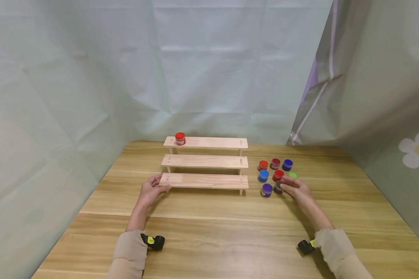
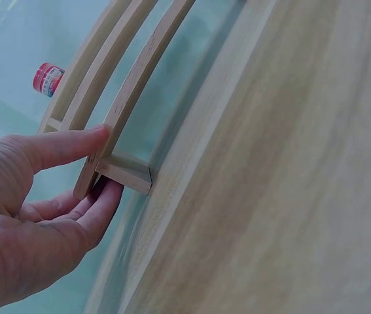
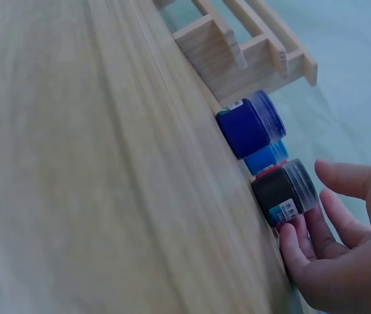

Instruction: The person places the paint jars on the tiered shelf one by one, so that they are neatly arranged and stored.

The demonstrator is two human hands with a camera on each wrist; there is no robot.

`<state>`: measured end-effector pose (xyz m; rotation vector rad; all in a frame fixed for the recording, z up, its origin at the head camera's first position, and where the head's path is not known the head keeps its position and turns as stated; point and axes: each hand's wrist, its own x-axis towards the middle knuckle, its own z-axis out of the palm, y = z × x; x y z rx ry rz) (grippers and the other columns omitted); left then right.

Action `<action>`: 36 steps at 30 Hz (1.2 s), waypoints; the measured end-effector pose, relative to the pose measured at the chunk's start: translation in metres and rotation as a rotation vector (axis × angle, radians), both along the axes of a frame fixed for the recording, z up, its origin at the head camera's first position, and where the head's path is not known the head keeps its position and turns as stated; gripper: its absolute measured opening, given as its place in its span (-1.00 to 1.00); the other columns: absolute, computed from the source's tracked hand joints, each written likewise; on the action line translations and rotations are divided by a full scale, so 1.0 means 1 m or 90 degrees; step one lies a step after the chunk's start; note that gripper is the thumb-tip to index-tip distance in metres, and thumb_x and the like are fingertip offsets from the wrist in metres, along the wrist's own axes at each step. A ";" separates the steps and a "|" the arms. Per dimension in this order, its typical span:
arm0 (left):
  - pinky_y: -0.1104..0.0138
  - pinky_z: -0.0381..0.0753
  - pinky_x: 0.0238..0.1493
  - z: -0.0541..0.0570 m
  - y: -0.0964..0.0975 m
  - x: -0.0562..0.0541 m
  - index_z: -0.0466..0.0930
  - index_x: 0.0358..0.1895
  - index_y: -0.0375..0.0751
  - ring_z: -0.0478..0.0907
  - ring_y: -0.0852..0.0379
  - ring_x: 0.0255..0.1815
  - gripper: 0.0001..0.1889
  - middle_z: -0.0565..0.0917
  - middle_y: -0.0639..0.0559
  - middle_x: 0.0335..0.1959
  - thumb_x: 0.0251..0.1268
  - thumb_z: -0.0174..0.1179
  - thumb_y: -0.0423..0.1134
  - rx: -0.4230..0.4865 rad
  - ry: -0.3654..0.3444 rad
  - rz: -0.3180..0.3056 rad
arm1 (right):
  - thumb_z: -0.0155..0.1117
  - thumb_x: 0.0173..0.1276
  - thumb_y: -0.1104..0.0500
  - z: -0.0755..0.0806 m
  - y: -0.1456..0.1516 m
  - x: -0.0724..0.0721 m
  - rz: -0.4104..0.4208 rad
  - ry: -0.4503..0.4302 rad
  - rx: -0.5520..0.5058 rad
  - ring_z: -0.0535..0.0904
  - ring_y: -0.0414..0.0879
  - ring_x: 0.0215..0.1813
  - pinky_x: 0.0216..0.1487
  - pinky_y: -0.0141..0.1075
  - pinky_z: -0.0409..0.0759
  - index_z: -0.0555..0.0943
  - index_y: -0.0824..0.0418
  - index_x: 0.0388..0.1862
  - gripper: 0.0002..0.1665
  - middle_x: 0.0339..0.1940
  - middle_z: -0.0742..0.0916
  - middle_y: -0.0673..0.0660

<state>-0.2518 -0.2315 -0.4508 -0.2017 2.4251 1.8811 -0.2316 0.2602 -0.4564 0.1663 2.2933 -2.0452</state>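
Note:
A three-tier wooden display stand (image 1: 204, 161) stands on the table, one red paint jar (image 1: 180, 138) at the left of its top shelf. My left hand (image 1: 153, 190) grips the left end of the lowest shelf, thumb (image 2: 74, 145) on its front edge and fingers beneath. To the right of the stand, my right hand (image 1: 297, 190) is at a black paint jar (image 3: 278, 196). Its fingertips (image 3: 290, 239) are right at the jar's side, and the thumb (image 3: 342, 178) is spread apart from the lid. The jar stands upright on the table.
Around the black jar stand a purple jar (image 1: 267, 190), a light blue jar (image 1: 263, 176), a red jar (image 1: 278, 175), a partly hidden green jar (image 1: 293, 175) and several more behind. Pale curtains (image 1: 209, 77) hang behind the wooden table (image 1: 209, 232).

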 end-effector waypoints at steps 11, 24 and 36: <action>0.65 0.52 -0.20 -0.002 0.001 -0.001 0.15 0.44 -0.43 0.49 0.48 -0.20 -0.26 0.38 -0.44 0.34 0.24 0.29 -0.38 0.024 0.006 0.000 | 0.23 0.41 0.10 -0.002 -0.002 -0.003 0.024 -0.066 0.078 0.13 0.16 0.56 0.57 -0.03 0.11 0.17 0.32 0.50 -0.21 0.54 0.24 0.35; 0.65 0.53 -0.21 -0.002 -0.001 0.002 0.13 0.45 -0.44 0.48 0.52 -0.24 -0.26 0.36 -0.44 0.35 0.25 0.27 -0.39 0.031 0.008 -0.009 | 0.21 0.39 0.21 -0.006 -0.006 -0.004 0.032 -0.066 0.078 0.12 0.20 0.53 0.58 0.04 0.04 0.15 0.38 0.49 -0.22 0.52 0.23 0.39; 0.65 0.54 -0.16 -0.001 0.001 0.002 0.15 0.45 -0.42 0.50 0.47 -0.18 -0.27 0.38 -0.42 0.34 0.23 0.27 -0.42 0.056 0.005 0.005 | 0.20 0.41 0.18 -0.006 -0.006 -0.003 0.022 -0.067 0.088 0.10 0.22 0.55 0.59 0.06 -0.06 0.15 0.37 0.50 -0.23 0.52 0.23 0.41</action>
